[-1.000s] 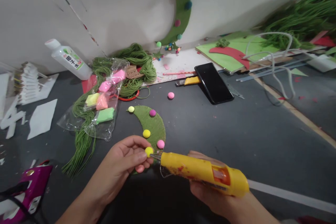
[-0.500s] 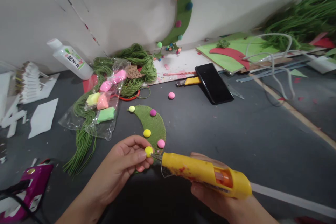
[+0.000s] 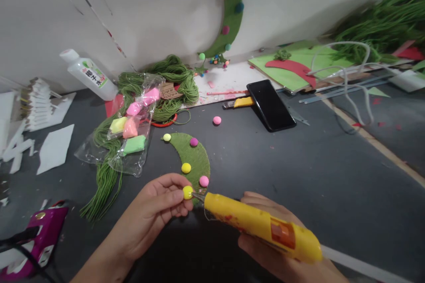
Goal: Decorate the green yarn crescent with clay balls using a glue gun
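My left hand [image 3: 162,205] pinches a small yellow ball [image 3: 187,192] between thumb and fingertips. Wrapped around a yellow hot glue gun [image 3: 239,214] is my right hand [image 3: 268,239]; the gun's metal nozzle meets the ball's right side, where a shiny spot shows. Beneath and beyond my left fingers lies a green crescent moon [image 3: 197,159] with a pale yellow, a purple, a yellow and a pink ball on it. Its lower tip is partly hidden by my left hand and the gun. A loose pink ball [image 3: 217,120] rests on the table past the crescent.
A black phone [image 3: 270,106] overlaps a yellow box cutter [image 3: 244,102]. Green yarn [image 3: 108,154] and a clear bag of coloured clay [image 3: 134,143] lie left. A white bottle [image 3: 89,75] leans at the back. Another decorated crescent [image 3: 234,17] hangs by the wall. A purple power strip [image 3: 43,234] sits front left.
The glue gun has tilted slightly, its rear end dropping down and right. The yellow ball has shifted very slightly in my left fingers, with the nozzle still against it.
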`<state>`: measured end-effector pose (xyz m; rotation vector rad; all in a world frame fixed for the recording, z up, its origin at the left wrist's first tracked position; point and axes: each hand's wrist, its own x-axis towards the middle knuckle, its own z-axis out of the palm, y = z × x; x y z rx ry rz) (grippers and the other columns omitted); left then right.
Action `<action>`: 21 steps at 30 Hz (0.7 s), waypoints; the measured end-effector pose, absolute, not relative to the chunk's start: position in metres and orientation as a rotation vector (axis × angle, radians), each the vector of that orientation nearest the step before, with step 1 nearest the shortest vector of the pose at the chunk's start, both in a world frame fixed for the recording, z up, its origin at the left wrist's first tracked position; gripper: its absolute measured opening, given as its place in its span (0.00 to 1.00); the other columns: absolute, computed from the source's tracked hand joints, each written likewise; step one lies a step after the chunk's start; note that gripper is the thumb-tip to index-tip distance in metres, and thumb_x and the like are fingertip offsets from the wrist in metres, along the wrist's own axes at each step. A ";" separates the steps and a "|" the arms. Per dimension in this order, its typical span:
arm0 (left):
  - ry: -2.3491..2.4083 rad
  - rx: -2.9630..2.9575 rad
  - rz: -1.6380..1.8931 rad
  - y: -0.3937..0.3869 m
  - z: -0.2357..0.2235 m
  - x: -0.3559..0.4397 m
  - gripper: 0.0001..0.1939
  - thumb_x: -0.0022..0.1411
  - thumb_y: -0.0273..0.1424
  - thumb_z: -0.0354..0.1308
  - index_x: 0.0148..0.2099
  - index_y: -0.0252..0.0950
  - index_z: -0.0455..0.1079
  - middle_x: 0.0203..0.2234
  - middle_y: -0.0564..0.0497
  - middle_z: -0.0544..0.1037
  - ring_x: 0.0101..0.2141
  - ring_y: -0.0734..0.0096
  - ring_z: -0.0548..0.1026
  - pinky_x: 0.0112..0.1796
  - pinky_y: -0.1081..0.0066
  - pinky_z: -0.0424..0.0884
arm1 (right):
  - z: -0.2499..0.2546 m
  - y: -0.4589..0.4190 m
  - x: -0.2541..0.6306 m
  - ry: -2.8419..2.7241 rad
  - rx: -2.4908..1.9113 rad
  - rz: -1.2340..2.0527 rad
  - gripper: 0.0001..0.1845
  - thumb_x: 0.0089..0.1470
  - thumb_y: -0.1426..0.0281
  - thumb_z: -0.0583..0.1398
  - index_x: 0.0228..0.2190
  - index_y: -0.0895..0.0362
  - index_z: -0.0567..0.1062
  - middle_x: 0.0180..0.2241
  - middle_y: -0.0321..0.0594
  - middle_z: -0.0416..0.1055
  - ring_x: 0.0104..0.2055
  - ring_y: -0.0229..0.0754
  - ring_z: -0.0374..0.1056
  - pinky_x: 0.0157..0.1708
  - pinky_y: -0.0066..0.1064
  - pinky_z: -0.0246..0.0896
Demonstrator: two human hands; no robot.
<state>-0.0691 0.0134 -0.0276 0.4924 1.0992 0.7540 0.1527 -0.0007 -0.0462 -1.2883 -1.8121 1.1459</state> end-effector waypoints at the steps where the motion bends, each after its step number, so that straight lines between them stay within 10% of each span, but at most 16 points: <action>1: 1.122 0.538 0.753 0.012 -0.028 -0.070 0.08 0.53 0.31 0.65 0.35 0.34 0.73 0.23 0.52 0.76 0.25 0.78 0.71 0.29 0.79 0.67 | -0.045 0.000 0.154 -1.898 -1.221 1.052 0.13 0.47 0.59 0.56 0.17 0.51 0.68 0.16 0.34 0.63 0.19 0.39 0.59 0.28 0.34 0.61; 11: 1.517 1.927 0.535 0.004 -0.037 -0.067 0.05 0.61 0.27 0.55 0.39 0.42 0.70 0.35 0.54 0.75 0.35 0.72 0.73 0.35 0.73 0.67 | -0.045 0.007 0.173 -1.047 -1.634 1.344 0.13 0.43 0.56 0.64 0.25 0.53 0.75 0.29 0.40 0.75 0.36 0.48 0.70 0.37 0.36 0.63; 21: 1.482 2.227 0.504 0.005 -0.052 -0.056 0.05 0.62 0.24 0.54 0.38 0.39 0.66 0.33 0.54 0.75 0.34 0.73 0.73 0.35 0.74 0.67 | -0.068 0.019 0.184 -0.972 -1.550 1.416 0.14 0.46 0.57 0.62 0.22 0.54 0.77 0.28 0.40 0.74 0.32 0.44 0.67 0.34 0.35 0.60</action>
